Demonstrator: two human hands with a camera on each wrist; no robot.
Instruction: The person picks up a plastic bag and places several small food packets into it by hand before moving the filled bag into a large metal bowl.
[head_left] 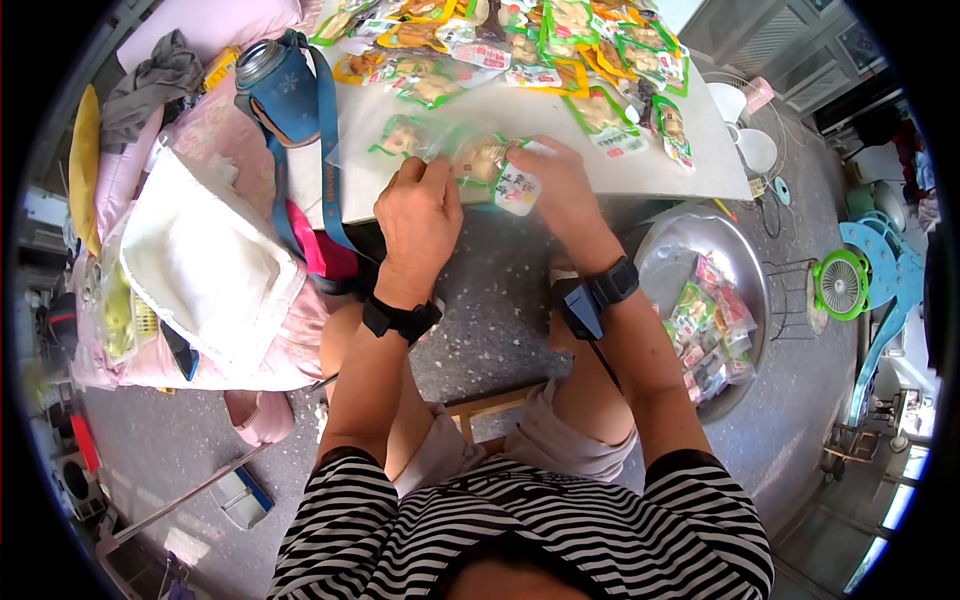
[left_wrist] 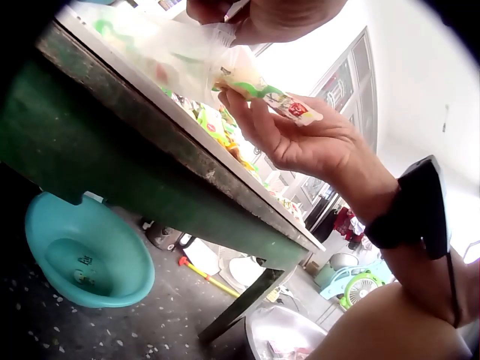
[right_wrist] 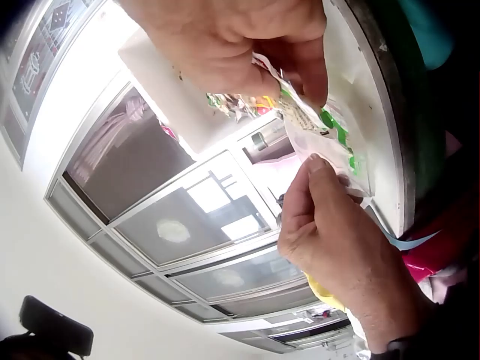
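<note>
Left-hand grip (head_left: 418,210) is pinching the edge of a translucent plastic bag (left_wrist: 187,56), with green marks showing on or through its film. Right-hand grip (head_left: 560,185) is pinching a snack packet (left_wrist: 247,81) between thumb and fingers. This packet is sitting between the two hands, just above the near edge of the table (head_left: 690,183). It is showing pale yellowish contents, a green band and a white printed panel with a red mark. Its left end is meeting the bag; whether that end is lying inside cannot be told.

The table is presenting a white top and, in the left wrist view, a dark green side with a worn edge. A pile of green-, orange- and yellow-edged packets (head_left: 570,45) is covering its far part. A blue flask (head_left: 285,100) with a snowflake mark is standing towards the left, its strap hanging down. Below, a turquoise basin (left_wrist: 90,251) is resting on the grey speckled floor (head_left: 490,290). To the right, a metal basin (head_left: 645,265) is holding further packets, and a green fan (head_left: 840,284) is standing beyond it.
</note>
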